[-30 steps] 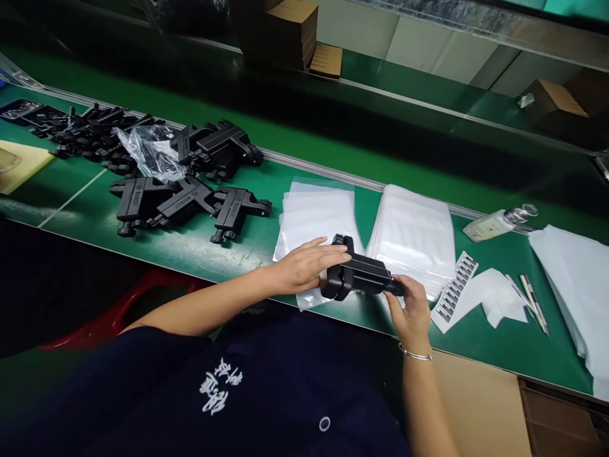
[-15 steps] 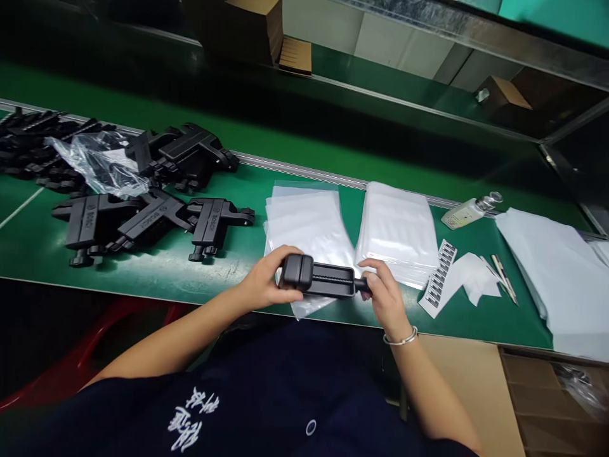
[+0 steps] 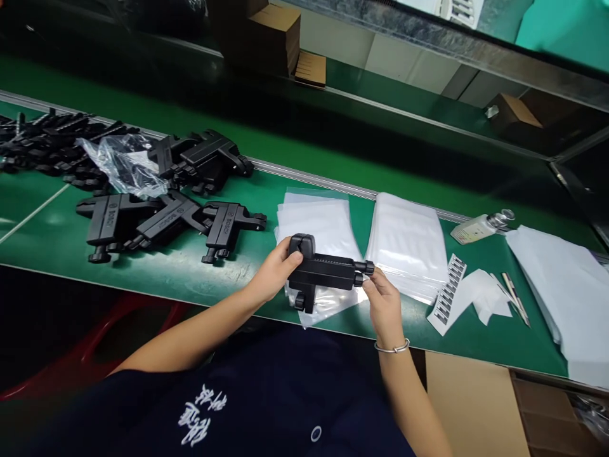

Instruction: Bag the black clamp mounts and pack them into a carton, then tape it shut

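A black plastic clamp [image 3: 324, 273] is held in the air over the front edge of the bench. My left hand [image 3: 275, 270] grips its jaw end, thumb on top. At the other end, the fingers of my right hand [image 3: 384, 298] pinch one of the small black knobs. Below the clamp lies a loose stack of clear plastic bags [image 3: 314, 219]. A neater pile of clear bags [image 3: 406, 238] is just beyond my right hand. Several similar black clamps [image 3: 226, 228] lie on the bench to the left.
A crumpled plastic bag [image 3: 126, 168] rests among black parts [image 3: 47, 143] at far left. On the right are a clear bottle [image 3: 480, 227], a label strip [image 3: 450, 292], pens [image 3: 516, 298] and white sheets [image 3: 561, 285]. Cardboard pieces [image 3: 311, 68] sit on the rear shelf.
The clamp has been turned about its length, so its side and both knobs now show instead of its open channel. My right fingers have shifted to the knob underneath.
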{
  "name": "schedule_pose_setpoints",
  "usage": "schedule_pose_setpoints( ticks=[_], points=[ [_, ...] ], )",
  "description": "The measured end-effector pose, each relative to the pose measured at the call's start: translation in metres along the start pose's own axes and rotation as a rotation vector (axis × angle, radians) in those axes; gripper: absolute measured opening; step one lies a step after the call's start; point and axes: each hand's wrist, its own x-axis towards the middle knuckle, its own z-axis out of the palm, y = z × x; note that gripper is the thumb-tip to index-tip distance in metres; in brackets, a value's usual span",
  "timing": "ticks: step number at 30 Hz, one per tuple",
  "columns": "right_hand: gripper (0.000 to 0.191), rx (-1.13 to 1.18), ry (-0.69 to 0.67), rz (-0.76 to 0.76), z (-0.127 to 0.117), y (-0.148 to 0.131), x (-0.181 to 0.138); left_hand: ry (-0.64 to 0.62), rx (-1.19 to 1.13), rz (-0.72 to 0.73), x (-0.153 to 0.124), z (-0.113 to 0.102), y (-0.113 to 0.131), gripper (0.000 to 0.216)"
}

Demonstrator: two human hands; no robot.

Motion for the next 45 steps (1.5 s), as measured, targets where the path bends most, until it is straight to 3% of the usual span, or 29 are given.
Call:
schedule_pose_setpoints(
  ticks=[4,10,17,22,27,32,36,41,45],
  points=[
    [0.023,0.221,0.071,0.041,0.005,0.012,-0.004,-0.023,0.1,0.063,0.002,0.006,-0.002,0.064],
    [0.026,0.394,0.384,0.02,0.007,0.012,-0.002,-0.126,0.191,0.213,-0.004,0.021,0.006,0.07],
    [0.039,0.46,0.363,0.042,-0.002,0.004,0.01,-0.11,0.181,0.177,-0.001,0.041,0.012,0.067],
    [0.037,0.46,0.481,0.03,-0.003,0.007,0.012,-0.147,0.307,0.233,-0.008,0.054,0.013,0.077],
    [0.039,0.413,0.326,0.021,-0.011,0.007,0.012,-0.104,0.213,0.199,-0.002,0.059,0.014,0.069],
    [0.038,0.406,0.431,0.069,-0.017,0.016,0.011,-0.172,0.294,0.173,-0.004,0.06,0.013,0.077],
    [0.035,0.371,0.303,0.076,-0.019,0.019,0.008,-0.112,0.165,0.122,0.001,0.059,0.013,0.07],
    [0.033,0.404,0.356,0.091,-0.018,0.019,0.009,-0.139,0.209,0.156,0.002,0.057,0.011,0.071],
    [0.037,0.365,0.284,0.115,-0.015,0.016,0.011,-0.126,0.175,0.133,0.006,0.054,0.009,0.07]
  ],
)
